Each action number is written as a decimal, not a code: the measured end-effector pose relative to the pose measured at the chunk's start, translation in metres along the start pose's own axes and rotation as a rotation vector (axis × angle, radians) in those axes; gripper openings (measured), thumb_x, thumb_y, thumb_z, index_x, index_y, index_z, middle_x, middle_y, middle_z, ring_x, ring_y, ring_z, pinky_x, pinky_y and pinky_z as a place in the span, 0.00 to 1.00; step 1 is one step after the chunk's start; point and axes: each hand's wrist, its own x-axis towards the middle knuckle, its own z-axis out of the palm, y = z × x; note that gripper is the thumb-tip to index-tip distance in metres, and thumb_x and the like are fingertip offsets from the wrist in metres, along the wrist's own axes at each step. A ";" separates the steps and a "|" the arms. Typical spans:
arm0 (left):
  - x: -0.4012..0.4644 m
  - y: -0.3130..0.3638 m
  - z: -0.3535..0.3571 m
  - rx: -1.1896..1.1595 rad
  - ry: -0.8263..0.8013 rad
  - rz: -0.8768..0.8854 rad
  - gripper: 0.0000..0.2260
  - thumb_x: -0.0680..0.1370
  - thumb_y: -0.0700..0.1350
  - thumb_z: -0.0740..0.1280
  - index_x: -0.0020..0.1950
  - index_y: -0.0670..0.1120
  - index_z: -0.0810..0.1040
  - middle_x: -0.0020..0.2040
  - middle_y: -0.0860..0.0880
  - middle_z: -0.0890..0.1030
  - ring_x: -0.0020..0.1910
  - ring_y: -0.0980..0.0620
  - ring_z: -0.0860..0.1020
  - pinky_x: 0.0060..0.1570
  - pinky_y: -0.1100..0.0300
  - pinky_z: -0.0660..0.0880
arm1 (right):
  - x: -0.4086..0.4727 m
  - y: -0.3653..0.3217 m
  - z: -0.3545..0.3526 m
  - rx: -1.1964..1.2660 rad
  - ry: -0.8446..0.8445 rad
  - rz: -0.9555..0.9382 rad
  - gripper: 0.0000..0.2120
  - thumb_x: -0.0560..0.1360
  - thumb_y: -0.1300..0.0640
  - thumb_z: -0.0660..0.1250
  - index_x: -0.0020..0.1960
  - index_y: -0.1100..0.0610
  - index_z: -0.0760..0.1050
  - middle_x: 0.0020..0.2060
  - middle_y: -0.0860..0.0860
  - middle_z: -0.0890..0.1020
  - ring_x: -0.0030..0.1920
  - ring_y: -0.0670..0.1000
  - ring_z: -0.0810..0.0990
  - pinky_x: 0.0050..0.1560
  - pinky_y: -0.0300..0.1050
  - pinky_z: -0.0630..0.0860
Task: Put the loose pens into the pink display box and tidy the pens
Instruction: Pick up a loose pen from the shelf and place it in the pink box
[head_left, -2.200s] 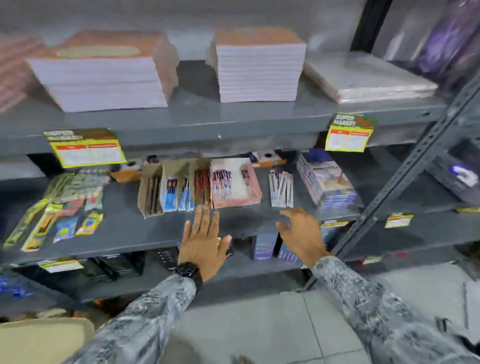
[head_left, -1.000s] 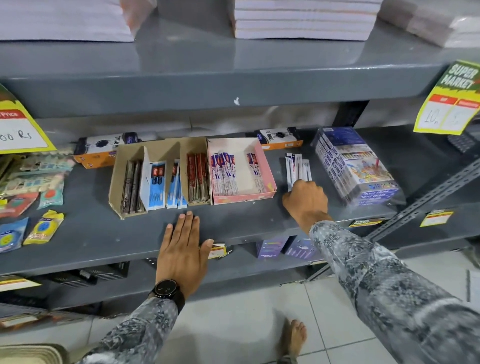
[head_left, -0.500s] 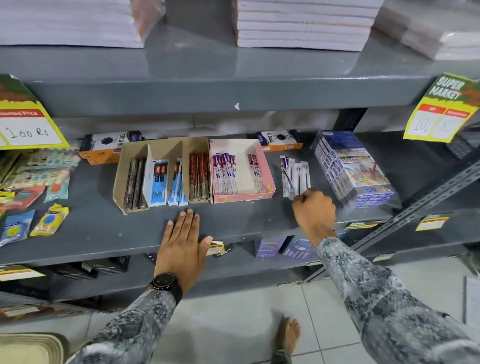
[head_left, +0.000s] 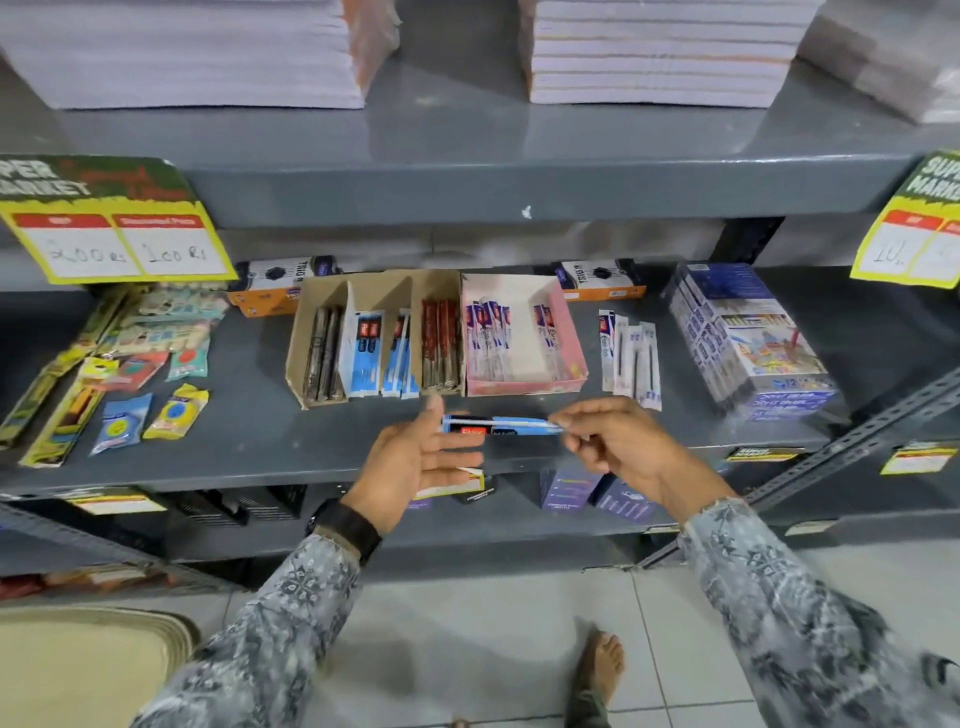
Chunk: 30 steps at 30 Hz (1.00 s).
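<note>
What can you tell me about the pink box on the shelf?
The pink display box is an open-topped tray that looks like thin cardboard, with low walls and a pale bottom. It sits flat on the grey shelf, its left side against a brown cardboard box. Packaged pens stand in two bunches inside, left and right, with a bare gap in the middle. A few loose pens lie just outside, to its right. Neither hand touches it.
</note>
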 end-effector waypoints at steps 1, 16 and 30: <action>-0.002 0.001 0.001 0.010 -0.002 0.025 0.16 0.80 0.55 0.64 0.55 0.42 0.79 0.52 0.37 0.86 0.51 0.38 0.85 0.45 0.51 0.83 | 0.002 0.001 0.005 -0.026 -0.001 0.014 0.04 0.77 0.65 0.70 0.48 0.63 0.84 0.29 0.57 0.78 0.24 0.48 0.69 0.23 0.38 0.62; 0.006 -0.011 -0.040 0.504 0.428 0.372 0.14 0.81 0.53 0.65 0.59 0.46 0.81 0.50 0.47 0.87 0.48 0.48 0.84 0.50 0.51 0.81 | 0.000 0.025 0.061 -0.330 0.018 -0.003 0.03 0.73 0.67 0.76 0.43 0.61 0.84 0.27 0.55 0.79 0.20 0.45 0.72 0.21 0.38 0.71; 0.006 -0.068 -0.104 1.497 0.435 0.305 0.35 0.78 0.60 0.36 0.81 0.42 0.49 0.82 0.45 0.48 0.81 0.49 0.43 0.78 0.50 0.39 | 0.074 0.000 0.204 0.535 0.134 0.091 0.12 0.75 0.77 0.68 0.57 0.68 0.79 0.45 0.60 0.83 0.44 0.54 0.84 0.40 0.43 0.84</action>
